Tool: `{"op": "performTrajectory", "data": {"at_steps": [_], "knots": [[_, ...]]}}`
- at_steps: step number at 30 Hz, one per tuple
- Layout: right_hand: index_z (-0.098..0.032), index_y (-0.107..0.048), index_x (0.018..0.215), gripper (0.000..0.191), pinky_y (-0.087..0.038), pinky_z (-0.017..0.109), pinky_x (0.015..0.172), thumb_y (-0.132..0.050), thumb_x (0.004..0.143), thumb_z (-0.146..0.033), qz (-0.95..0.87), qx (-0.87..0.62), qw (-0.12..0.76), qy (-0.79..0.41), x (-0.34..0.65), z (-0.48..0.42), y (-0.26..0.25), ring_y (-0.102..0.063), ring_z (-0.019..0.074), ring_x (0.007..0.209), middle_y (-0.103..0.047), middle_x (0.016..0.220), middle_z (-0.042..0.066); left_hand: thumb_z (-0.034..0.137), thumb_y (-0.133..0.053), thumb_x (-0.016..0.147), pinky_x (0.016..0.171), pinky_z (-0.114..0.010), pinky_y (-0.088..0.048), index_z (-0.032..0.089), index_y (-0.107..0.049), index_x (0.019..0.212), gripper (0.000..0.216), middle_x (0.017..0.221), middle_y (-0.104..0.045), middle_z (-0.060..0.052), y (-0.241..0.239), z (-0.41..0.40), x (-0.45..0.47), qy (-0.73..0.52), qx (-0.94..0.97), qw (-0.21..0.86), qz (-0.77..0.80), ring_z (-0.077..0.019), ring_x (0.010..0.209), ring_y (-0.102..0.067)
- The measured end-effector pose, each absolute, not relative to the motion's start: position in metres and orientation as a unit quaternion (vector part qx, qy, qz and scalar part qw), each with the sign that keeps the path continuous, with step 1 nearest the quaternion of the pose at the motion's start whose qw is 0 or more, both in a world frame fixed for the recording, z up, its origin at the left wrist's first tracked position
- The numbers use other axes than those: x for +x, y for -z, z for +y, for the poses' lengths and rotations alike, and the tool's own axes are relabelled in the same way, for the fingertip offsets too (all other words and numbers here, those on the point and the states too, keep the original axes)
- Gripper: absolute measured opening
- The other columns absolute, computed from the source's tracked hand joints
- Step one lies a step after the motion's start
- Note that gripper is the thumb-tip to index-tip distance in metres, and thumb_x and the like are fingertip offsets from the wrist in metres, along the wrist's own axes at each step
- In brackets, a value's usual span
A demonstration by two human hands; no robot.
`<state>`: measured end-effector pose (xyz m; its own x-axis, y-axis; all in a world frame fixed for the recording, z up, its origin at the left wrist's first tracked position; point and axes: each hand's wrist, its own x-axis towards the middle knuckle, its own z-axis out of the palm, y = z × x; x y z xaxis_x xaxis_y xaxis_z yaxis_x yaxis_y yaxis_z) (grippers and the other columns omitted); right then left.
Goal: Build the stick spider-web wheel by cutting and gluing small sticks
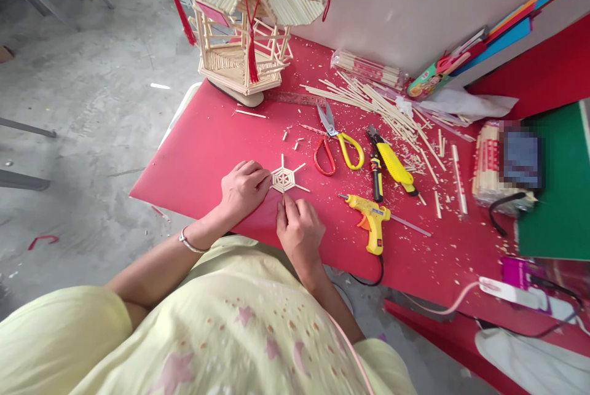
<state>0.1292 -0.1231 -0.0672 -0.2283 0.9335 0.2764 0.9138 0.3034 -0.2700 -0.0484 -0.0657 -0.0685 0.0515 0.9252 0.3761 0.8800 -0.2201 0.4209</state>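
A small hexagonal web made of thin wooden sticks (pixel 283 179), with spokes jutting past its rim, lies at the red table's near side. My left hand (pixel 246 188) is closed at its left edge, fingertips pinching there. From below, my right hand (pixel 302 229) pinches its lower end between thumb and forefinger. The exact grip points are hidden behind my fingers. To the right of the web rest scissors (pixel 330 131) with one red and one yellow handle, blades apart. A yellow hot glue gun (pixel 371 220) lies right of my right hand, a glue stick in its back.
A stick pavilion model (pixel 244 69) with red tassels stands at the far left corner. Loose sticks (pixel 369 103), a yellow utility knife (pixel 394 164), pliers (pixel 376 177) and bundled sticks (pixel 487 161) lie rightward. A power strip (pixel 511 292) with cords sits at lower right.
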Motion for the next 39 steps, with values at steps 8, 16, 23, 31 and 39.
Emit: {"op": "performTrajectory", "data": {"at_steps": [8, 16, 23, 31, 39], "knots": [[-0.022, -0.067, 0.131, 0.033, -0.041, 0.033, 0.071, -0.051, 0.105, -0.033, -0.781, -0.592, 0.194, -0.035, 0.129, -0.122, 0.068, -0.06, 0.0213, 0.089, -0.065, 0.091, 0.006, 0.03, -0.055, 0.099, 0.074, -0.031, -0.047, 0.024, -0.08, 0.088, 0.028, 0.091, -0.076, -0.006, 0.068, -0.064, -0.049, -0.294, 0.731, 0.029, 0.616, -0.0192, 0.085, -0.066], [-0.028, -0.065, 0.136, 0.036, -0.044, 0.03, 0.07, -0.052, 0.105, -0.042, -0.776, -0.592, 0.203, -0.084, 0.135, -0.124, 0.051, -0.064, 0.0194, 0.091, -0.069, 0.096, 0.004, 0.031, -0.056, 0.099, 0.08, -0.03, -0.049, 0.022, -0.078, 0.092, 0.025, 0.094, -0.076, -0.005, 0.066, -0.065, -0.068, -0.311, 0.737, 0.012, 0.599, -0.0194, 0.087, -0.067], [-0.023, -0.068, 0.134, 0.046, -0.049, 0.036, 0.079, -0.04, 0.107, -0.047, -0.671, -0.714, 0.195, 0.036, 0.228, -0.067, -0.013, -0.064, 0.0248, 0.094, -0.071, 0.107, 0.011, 0.031, -0.051, 0.101, 0.064, -0.03, -0.039, 0.022, -0.078, 0.095, 0.029, 0.096, -0.074, -0.007, 0.049, -0.058, -0.083, -0.224, 0.798, -0.012, 0.559, -0.0203, 0.089, -0.068], [-0.017, -0.044, 0.156, 0.075, -0.048, 0.053, 0.099, -0.059, 0.095, -0.057, -0.607, -0.793, 0.043, 0.038, 0.293, -0.011, -0.011, -0.055, 0.0411, 0.127, -0.059, 0.137, 0.024, 0.033, -0.055, 0.099, 0.056, -0.029, -0.031, 0.024, -0.079, 0.093, 0.026, 0.097, -0.075, -0.004, 0.047, -0.051, -0.102, -0.279, 0.737, -0.014, 0.615, -0.0162, 0.08, -0.066], [-0.019, -0.06, 0.143, 0.052, -0.05, 0.044, 0.092, -0.036, 0.106, -0.048, -0.59, -0.807, 0.029, 0.016, 0.308, 0.015, -0.007, -0.065, 0.032, 0.109, -0.069, 0.121, 0.019, 0.033, -0.069, 0.088, 0.066, -0.027, -0.048, 0.022, -0.08, 0.085, 0.016, 0.087, -0.073, -0.001, 0.029, -0.039, -0.099, -0.424, 0.661, 0.132, 0.605, -0.0127, 0.069, -0.062]]}}
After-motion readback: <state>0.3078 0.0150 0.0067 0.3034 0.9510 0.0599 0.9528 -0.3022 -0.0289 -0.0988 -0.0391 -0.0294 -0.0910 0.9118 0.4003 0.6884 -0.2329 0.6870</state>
